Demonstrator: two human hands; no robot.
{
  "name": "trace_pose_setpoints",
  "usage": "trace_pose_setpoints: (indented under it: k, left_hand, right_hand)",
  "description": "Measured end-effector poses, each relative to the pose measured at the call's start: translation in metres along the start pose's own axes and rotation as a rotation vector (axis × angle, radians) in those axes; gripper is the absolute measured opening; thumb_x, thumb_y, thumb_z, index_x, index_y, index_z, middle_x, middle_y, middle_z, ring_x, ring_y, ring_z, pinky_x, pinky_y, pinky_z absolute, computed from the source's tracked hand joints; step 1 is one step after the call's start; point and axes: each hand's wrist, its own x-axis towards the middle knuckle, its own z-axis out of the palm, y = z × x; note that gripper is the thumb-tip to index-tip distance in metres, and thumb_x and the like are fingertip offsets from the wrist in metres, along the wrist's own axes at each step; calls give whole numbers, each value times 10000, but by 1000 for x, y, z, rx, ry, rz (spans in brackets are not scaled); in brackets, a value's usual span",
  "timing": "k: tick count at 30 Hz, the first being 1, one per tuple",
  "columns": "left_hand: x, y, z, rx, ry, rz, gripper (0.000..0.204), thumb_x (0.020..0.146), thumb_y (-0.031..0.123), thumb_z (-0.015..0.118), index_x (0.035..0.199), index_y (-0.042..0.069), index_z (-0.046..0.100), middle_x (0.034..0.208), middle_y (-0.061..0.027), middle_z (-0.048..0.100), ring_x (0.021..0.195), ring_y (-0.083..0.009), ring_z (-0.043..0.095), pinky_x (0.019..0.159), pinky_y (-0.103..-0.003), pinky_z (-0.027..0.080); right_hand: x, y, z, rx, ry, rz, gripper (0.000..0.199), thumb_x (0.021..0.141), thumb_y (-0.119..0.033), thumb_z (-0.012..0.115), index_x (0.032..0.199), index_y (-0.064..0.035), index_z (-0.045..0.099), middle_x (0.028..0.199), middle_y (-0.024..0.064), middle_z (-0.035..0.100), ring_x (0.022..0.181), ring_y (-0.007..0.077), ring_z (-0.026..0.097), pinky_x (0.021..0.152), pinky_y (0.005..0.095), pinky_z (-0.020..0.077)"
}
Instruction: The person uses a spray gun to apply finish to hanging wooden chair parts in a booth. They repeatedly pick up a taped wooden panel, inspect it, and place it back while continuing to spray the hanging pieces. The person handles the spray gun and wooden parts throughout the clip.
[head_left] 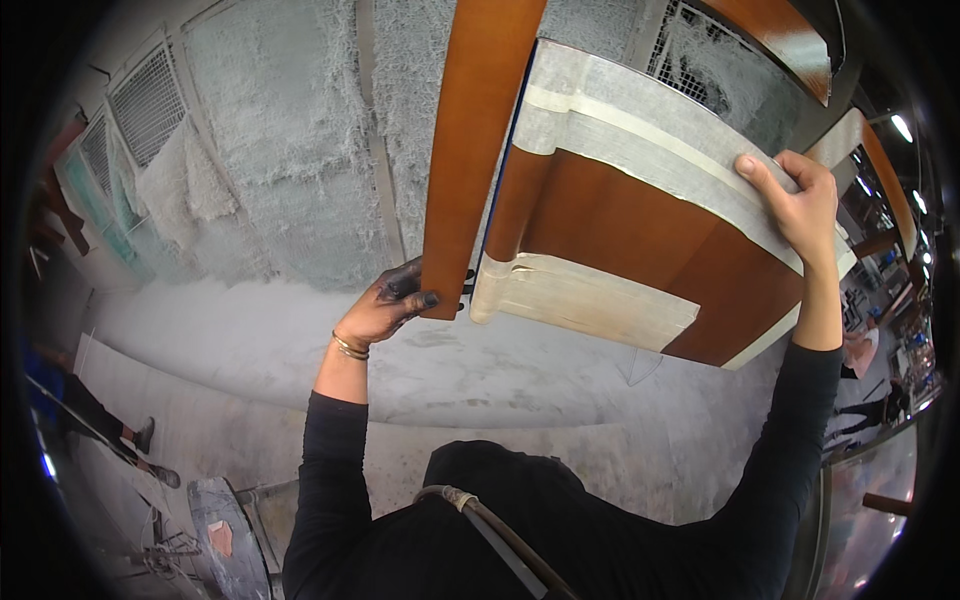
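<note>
A long, narrow orange-brown wooden board (478, 150) stands nearly upright in front of me. My left hand (388, 303), its fingers blackened, is closed around the board's lower end, thumb on the near face. Just right of it is a wide brown wooden panel (640, 230) with a curved left end and a dark blue left edge. Pale masking paper and tape (690, 135) run along the panel's upper side, with another pale strip (595, 300) on its lower left. My right hand (803, 200) grips the panel's upper right edge, thumb on the taped face. Its other fingers are partly hidden behind.
Fuzzy, overspray-coated grey filter panels (270, 130) line the wall ahead. More brown pieces (775, 40) hang at the upper right. Another person's legs (100, 420) show at left, and people (880, 405) stand far right. A grey-topped stand (228, 540) is at lower left.
</note>
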Motion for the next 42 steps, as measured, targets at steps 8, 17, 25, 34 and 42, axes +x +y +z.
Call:
trace_pose_setpoints:
  k: [8,17,25,34,42]
  left_hand:
    - [-3,2,8,15,8,-13,654,937,75,733,1510,-40,440,1380,-127,623,1252,-199,585,1079,-351,476]
    - [4,-2,-1,71,18,-21,647,911,160,784,1462,-34,506,1367,-126,631,1246,-215,592,1064,-372,492]
    - [14,0,-9,83,-4,-11,582,936,129,735,1446,-36,510,1361,-156,634,1244,-243,608,1051,-408,510]
    - [8,-19,-42,-43,411,136,613,977,61,646,1528,5,383,1437,-171,544,1273,-331,600,1062,-425,497]
    - [1,-114,-3,-896,354,176,1009,894,769,529,1651,188,203,1705,-123,211,1557,-341,222,1235,-598,219]
  right_hand:
    - [-1,2,0,7,-17,-31,659,758,-620,818,576,-15,631,512,21,552,496,125,511,521,317,399]
    - [-1,2,3,22,-22,-12,665,747,-635,821,567,-20,640,497,18,561,472,120,525,506,296,411]
    - [-2,-1,5,-1,-11,-6,685,729,-677,816,591,-21,675,485,34,578,449,139,543,492,308,434]
    - [-86,15,4,-290,101,-192,723,639,-747,830,518,-73,599,430,58,497,398,273,542,433,361,429]
    - [-160,78,-61,-529,1,-127,711,618,-725,849,504,-103,524,449,29,483,389,249,445,438,338,364]
